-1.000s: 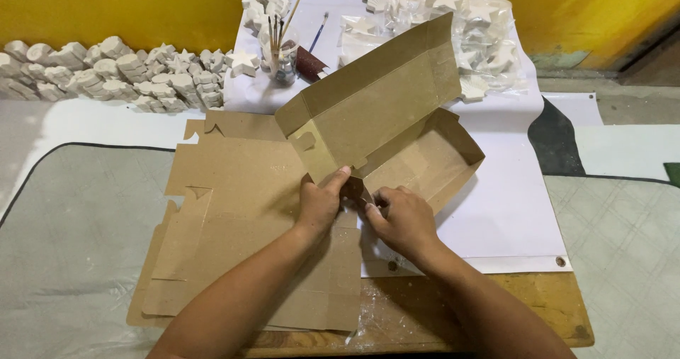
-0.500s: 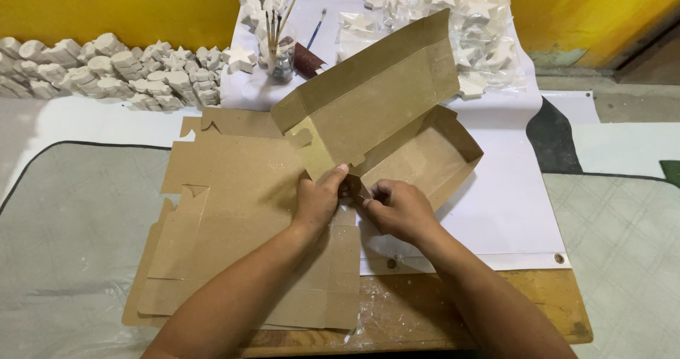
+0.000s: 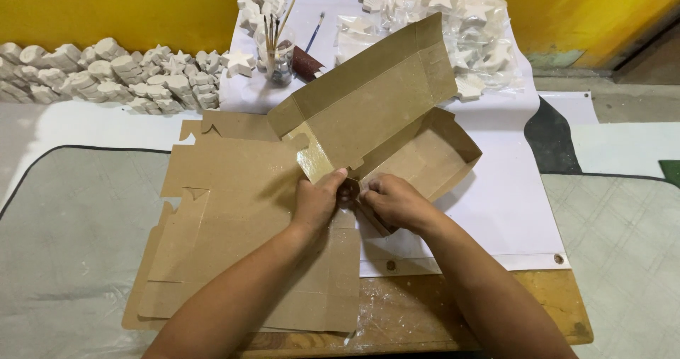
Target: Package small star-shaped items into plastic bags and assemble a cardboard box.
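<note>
A half-folded brown cardboard box (image 3: 418,153) with its lid raised stands at the middle of the work surface. My left hand (image 3: 317,202) pinches the box's near left corner flap from the left. My right hand (image 3: 395,202) grips the same corner from the right, its fingers folded around the cardboard edge. The two hands almost touch. Under my left forearm lies a stack of flat, unfolded cardboard box blanks (image 3: 234,217).
A white sheet (image 3: 510,203) covers the wooden board (image 3: 552,309) under the box. A glass jar of paintbrushes (image 3: 278,54) stands behind the box. Several white plaster figures (image 3: 106,79) lie at the back left and more in plastic wrap (image 3: 467,33) at the back right.
Both hands stay on the box's near corner with small finger shifts. The box has barely moved.
</note>
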